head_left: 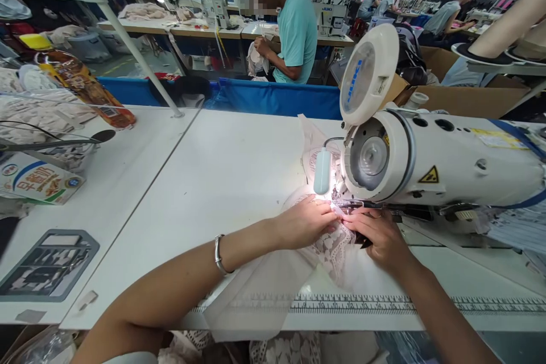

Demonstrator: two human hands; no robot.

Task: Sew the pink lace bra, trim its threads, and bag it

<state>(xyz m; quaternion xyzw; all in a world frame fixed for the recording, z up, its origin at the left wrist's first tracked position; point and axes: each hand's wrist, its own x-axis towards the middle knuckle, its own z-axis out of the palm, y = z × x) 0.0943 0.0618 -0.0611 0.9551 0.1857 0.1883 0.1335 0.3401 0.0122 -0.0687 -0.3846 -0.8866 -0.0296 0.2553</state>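
Pale pink lace fabric [336, 250] lies under the needle area of a white sewing machine [460, 153], its sheer part spreading over the table's front edge. My left hand [307, 222] rests on the lace left of the needle, fingers together and closed on the cloth. At the right of the needle, the fingertips of my right hand [377, 236] pinch the lace edge. A small dark object, whose kind I cannot make out, shows under my right palm. A small lamp [322, 172] lights the stitching spot, where fingers and machine partly hide the needle.
A ruler strip [354, 303] runs along the front of the white table [230, 165]. At left are a tea bottle [81, 82], a printed box [40, 179] and piled fabric [38, 108]. Beyond a blue cloth bin [277, 98], a person in a teal shirt [298, 28] handles fabric.
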